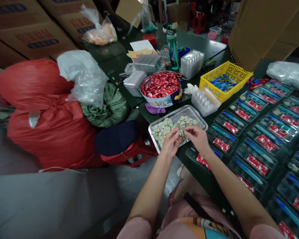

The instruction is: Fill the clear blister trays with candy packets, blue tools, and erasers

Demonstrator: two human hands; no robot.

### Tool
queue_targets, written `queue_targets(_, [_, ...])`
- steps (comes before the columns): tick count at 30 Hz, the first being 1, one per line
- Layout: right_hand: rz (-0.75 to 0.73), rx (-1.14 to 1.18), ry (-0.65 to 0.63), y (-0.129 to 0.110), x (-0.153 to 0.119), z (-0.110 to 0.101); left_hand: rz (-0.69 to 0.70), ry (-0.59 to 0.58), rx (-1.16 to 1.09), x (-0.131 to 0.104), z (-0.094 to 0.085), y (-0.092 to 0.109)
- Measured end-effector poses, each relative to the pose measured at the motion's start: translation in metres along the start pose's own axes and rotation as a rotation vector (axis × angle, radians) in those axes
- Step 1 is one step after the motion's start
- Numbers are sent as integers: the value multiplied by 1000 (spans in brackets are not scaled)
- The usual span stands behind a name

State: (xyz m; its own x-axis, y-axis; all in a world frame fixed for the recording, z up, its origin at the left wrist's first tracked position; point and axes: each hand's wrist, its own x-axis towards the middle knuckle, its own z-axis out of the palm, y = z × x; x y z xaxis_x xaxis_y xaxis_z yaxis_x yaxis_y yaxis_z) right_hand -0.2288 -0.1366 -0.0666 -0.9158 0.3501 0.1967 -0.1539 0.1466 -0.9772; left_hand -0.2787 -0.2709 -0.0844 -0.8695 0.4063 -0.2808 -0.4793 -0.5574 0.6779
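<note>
A metal tray [153, 141] at the table's near edge holds a heap of small green-and-cream striped pieces [161, 129]. Over its near side, my left hand [172, 141] pinches some of these pieces between thumb and fingers. My right hand [198, 138] meets it from the other side, its fingertips closed on the same little group. How many pieces lie between the fingers is too small to tell. To the right, rows of clear plastic cases [257, 162] each contain a blue pen and a red dotted packet.
Behind the tray stand a round tin [155, 101] of red packets, stacked clear trays [205, 101] and a yellow basket [225, 94] of blue pens. A water bottle [173, 48] rises farther back. Red sacks [49, 132] and a red stool [129, 154] fill the left side.
</note>
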Motion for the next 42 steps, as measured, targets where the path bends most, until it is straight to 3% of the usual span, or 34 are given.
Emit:
queue_targets(8, [-100, -148, -110, -7, -2, -9, -6, -3, 41, -1, -2, -2])
queue_targets(13, [-118, -162, -212, -10, 3, -12, 6, 59, 74, 0, -3, 0])
queue_targets(17, [-178, -152, -154, -6, 7, -7, 38, 102, 55, 0, -3, 6])
queue_targets(23, [-132, -197, -101, 13, 24, -6, 163, 176, -2, 3, -5, 16])
queue_targets(25, [-110, -237, -69, 12, 28, -6, 169, 180, 13, 5, -4, 16])
queue_targets(28, [-9, -152, -128, 1, 25, -6, 195, 216, 91, 6, 0, 8])
queue_targets(31, [10, -88, -170, -10, 19, -7, 241, 283, 187, 11, 9, -6])
queue_targets(35, [-40, -202, -48, -16, 14, -18, 306, 320, 273, 14, 36, -24])
queue_targets(39, [-47, -231, 45, -20, 10, -37, 368, 284, 345, 8, 66, -38])
queue_targets(42, [-17, -170, 79, -20, 7, -54, 332, 223, 355, 5, 82, -48])
